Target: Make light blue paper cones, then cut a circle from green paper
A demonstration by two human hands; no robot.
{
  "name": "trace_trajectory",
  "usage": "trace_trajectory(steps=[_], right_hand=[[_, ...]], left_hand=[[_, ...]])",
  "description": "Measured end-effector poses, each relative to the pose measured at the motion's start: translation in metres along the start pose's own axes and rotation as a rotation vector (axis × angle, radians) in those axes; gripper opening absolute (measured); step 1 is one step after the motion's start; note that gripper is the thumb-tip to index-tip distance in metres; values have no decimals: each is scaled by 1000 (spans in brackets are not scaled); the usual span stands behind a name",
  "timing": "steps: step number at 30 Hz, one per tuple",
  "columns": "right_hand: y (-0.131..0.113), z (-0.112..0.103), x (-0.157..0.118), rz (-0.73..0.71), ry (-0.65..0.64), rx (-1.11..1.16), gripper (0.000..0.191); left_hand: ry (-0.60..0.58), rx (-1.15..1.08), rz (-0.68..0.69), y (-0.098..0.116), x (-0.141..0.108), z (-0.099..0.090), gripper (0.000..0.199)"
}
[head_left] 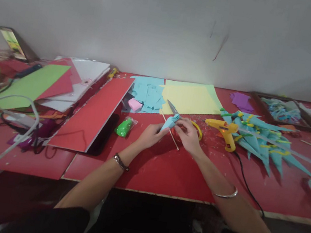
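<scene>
A small piece of folded light-blue paper (169, 123) is pinched between my two hands above the red table. My left hand (151, 135) grips its lower left side, fingers closed. On the right, my right hand (190, 136) has its fingertips closed on the paper's other edge. Just beyond the paper a grey pointed blade (171, 106) sticks out, and a yellow loop (200, 130) shows behind my right hand; the part between is hidden. Beneath my hands lies a thin wooden stick (174, 141).
A yellow glue gun (225, 132) with a cord lies right, beside pointed blue paper cones (261, 139). Blue paper squares (147, 93) and yellow sheets (193, 99) lie behind. Left are a green bag (124, 127), a red board (93, 114) and a white cable (10, 148).
</scene>
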State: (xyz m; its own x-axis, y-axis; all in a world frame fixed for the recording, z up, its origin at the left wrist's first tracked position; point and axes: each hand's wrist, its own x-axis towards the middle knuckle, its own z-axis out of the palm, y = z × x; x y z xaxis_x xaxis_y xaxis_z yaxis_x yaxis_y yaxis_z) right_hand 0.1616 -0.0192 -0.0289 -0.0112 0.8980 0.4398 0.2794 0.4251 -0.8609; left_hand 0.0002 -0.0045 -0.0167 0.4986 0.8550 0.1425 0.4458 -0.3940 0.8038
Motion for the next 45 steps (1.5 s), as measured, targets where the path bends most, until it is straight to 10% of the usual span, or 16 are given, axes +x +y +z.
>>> trace_trajectory(steps=[16, 26, 34, 45], right_hand=[[2, 2, 1, -2, -7, 105, 6], [-6, 1, -2, 120, -66, 284, 55], [-7, 4, -1, 218, -192, 422, 39], [-10, 2, 0, 146, -59, 351, 34]], left_hand=[[-10, 364, -21, -2, -1, -3, 41], [31, 355, -26, 1, -1, -6, 35], [-20, 330, 29, -1, -2, -6, 42], [127, 257, 196, -9, -4, -9, 42]])
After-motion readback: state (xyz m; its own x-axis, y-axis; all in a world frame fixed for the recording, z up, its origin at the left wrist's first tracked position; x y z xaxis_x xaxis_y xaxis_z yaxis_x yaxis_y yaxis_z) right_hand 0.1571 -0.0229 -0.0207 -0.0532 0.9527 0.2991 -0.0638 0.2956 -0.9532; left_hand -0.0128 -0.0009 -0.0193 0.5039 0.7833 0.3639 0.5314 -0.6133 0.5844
